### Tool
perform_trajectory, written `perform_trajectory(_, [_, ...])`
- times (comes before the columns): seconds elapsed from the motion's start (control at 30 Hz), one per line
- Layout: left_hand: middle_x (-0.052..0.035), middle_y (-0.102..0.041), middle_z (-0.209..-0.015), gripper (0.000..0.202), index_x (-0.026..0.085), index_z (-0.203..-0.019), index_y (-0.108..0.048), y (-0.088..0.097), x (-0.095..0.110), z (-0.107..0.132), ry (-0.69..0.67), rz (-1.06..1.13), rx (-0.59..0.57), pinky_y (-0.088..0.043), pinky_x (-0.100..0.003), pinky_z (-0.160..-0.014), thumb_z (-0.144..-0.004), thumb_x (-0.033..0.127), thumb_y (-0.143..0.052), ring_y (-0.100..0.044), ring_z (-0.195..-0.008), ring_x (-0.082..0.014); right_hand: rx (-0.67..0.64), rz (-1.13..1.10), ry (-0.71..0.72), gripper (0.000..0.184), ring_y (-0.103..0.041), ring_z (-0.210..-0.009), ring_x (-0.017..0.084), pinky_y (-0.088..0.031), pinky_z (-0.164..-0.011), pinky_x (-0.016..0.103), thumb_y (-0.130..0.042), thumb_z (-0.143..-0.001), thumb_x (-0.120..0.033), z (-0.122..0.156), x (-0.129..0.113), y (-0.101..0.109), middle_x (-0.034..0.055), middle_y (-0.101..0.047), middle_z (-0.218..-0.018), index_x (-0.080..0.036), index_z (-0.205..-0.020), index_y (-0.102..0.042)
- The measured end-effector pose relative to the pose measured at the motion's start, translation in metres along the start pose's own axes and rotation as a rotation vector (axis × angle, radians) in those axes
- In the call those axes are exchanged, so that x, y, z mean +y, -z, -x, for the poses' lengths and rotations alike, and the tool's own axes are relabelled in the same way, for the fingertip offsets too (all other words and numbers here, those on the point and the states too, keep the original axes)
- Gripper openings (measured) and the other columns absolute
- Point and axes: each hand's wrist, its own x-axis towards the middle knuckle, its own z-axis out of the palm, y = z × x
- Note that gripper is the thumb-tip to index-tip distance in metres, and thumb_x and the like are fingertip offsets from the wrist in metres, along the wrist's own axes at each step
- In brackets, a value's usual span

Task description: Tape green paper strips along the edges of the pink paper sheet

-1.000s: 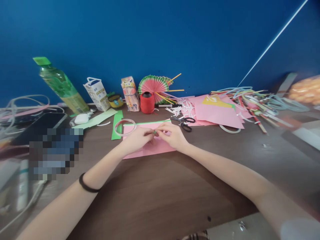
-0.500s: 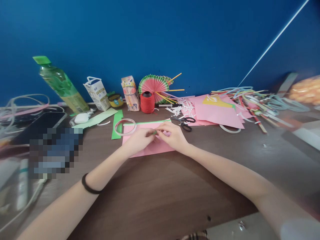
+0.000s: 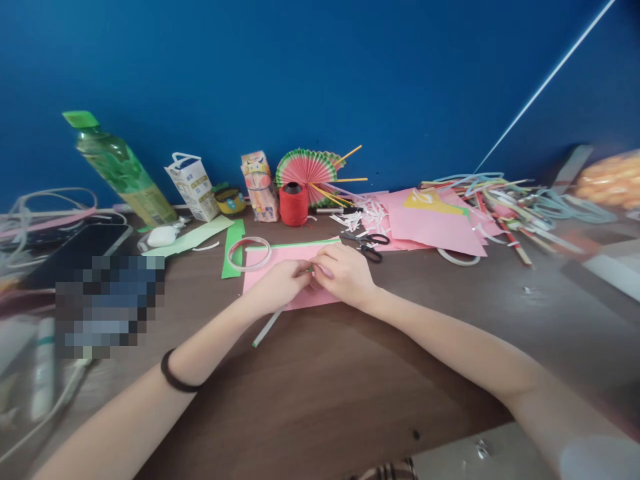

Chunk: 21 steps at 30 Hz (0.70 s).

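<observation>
My left hand (image 3: 284, 285) and my right hand (image 3: 349, 277) meet fingertip to fingertip over a pink paper sheet (image 3: 257, 259). Both are closed in a pinch. A narrow pale strip (image 3: 270, 327) with a green tip sticks out below my left hand, over the table. Something small and green shows where the fingertips meet; most of it is hidden by the fingers. Green paper (image 3: 295, 245) runs along the sheet's far edge. A roll of tape (image 3: 230, 257) rests on the sheet's left corner and a green paper piece (image 3: 231, 267).
Black-handled scissors (image 3: 373, 255) lie right of the sheet, beside a pile of pink paper (image 3: 435, 230) and white paper scraps. Behind stand a red thread spool (image 3: 294, 208), a folded paper fan (image 3: 303, 165), small cartons and a green bottle (image 3: 117, 167). Phones lie at left.
The pale strip has come into sight below my left hand. My hands stay together at nearly the same spot, and the fingers have shifted slightly.
</observation>
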Motion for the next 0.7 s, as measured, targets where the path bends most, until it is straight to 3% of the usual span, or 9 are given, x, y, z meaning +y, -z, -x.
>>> perform_trajectory(0.13, [-0.0042,-0.068,-0.090,0.034,0.014,-0.101,-0.058,0.009,0.002,0.000,0.062,0.124,-0.063,-0.048,-0.025,-0.081,-0.075,0.017,-0.037,-0.062,-0.085,-0.0138,0.007,-0.435,-0.242,0.017,-0.055,-0.075,0.015,-0.042,-0.063,0.026,-0.050,-0.080,-0.015,-0.004,0.000,0.001,0.0020,-0.063,-0.077,-0.018,-0.070,-0.063])
perform_trajectory(0.2, [-0.0038,-0.068,-0.088,0.038,0.014,-0.108,-0.055,0.014,0.004,0.001,0.098,0.165,-0.101,-0.048,-0.026,-0.083,-0.074,0.017,-0.038,-0.063,-0.084,-0.0132,0.028,-0.531,-0.315,0.016,-0.055,-0.071,0.014,-0.041,-0.061,0.025,-0.051,-0.078,-0.016,-0.006,0.003,0.001,0.0016,-0.063,-0.074,-0.017,-0.068,-0.063])
perform_trajectory(0.37, [-0.0054,-0.068,-0.080,0.030,0.011,-0.101,-0.057,0.028,0.006,0.003,0.178,0.253,-0.167,-0.050,-0.027,-0.078,-0.075,0.016,-0.044,-0.064,-0.079,-0.0141,0.097,-0.581,-0.506,0.014,-0.055,-0.066,0.015,-0.041,-0.061,0.026,-0.052,-0.074,-0.023,-0.010,0.024,0.002,0.0028,-0.061,-0.070,-0.015,-0.068,-0.062])
perform_trajectory(0.53, [-0.0101,-0.066,-0.091,0.025,0.011,-0.099,-0.056,0.040,-0.006,0.002,0.236,0.379,-0.265,-0.050,-0.027,-0.073,-0.080,0.023,-0.047,-0.063,-0.079,-0.0145,0.243,-0.628,-0.677,0.016,-0.055,-0.060,0.014,-0.042,-0.060,0.026,-0.050,-0.072,-0.026,-0.017,0.055,0.009,0.0022,-0.059,-0.068,-0.014,-0.067,-0.059])
perform_trajectory(0.7, [-0.0105,-0.064,-0.096,0.021,0.011,-0.095,-0.054,0.046,-0.014,-0.001,0.241,0.395,-0.247,-0.049,-0.024,-0.067,-0.082,0.026,-0.047,-0.063,-0.073,-0.0122,0.355,-0.516,-0.813,0.019,-0.053,-0.057,0.014,-0.041,-0.056,0.026,-0.047,-0.076,-0.028,-0.016,0.086,0.016,0.0023,-0.057,-0.066,-0.015,-0.066,-0.057])
